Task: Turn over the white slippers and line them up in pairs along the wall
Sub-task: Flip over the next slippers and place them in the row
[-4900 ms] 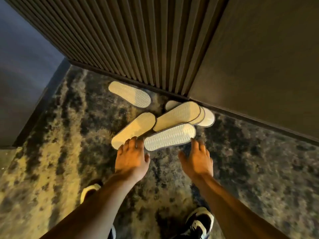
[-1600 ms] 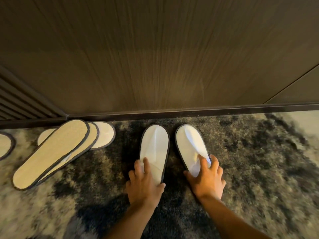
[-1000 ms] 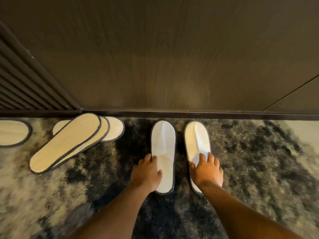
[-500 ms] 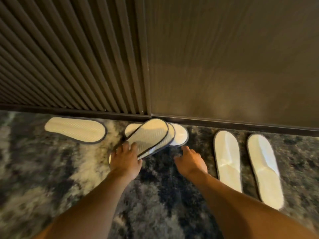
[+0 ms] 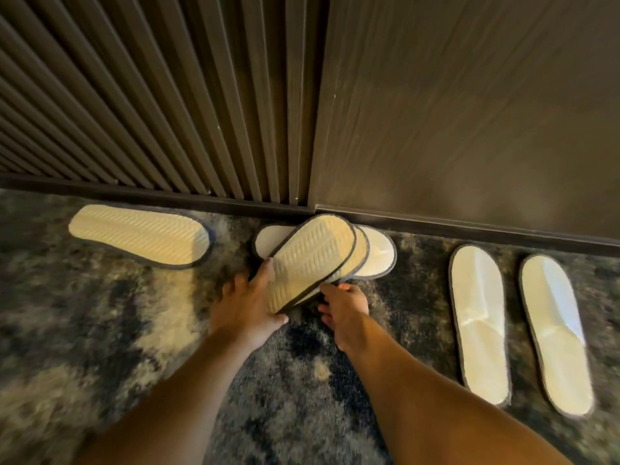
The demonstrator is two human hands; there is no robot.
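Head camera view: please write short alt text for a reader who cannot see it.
Both hands, left hand and right hand, grasp a stack of sole-up white slippers by the wall. An upright pair lies right; one sole-up slipper lies left.

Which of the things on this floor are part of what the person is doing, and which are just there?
Part of the job:
- finished pair of white slippers, tops up
- overlapping heap of sole-up slippers
- lone sole-up slipper by the slatted panel
- left hand and right hand at the heap

Just there:
- dark mottled carpet
- brown wall panel
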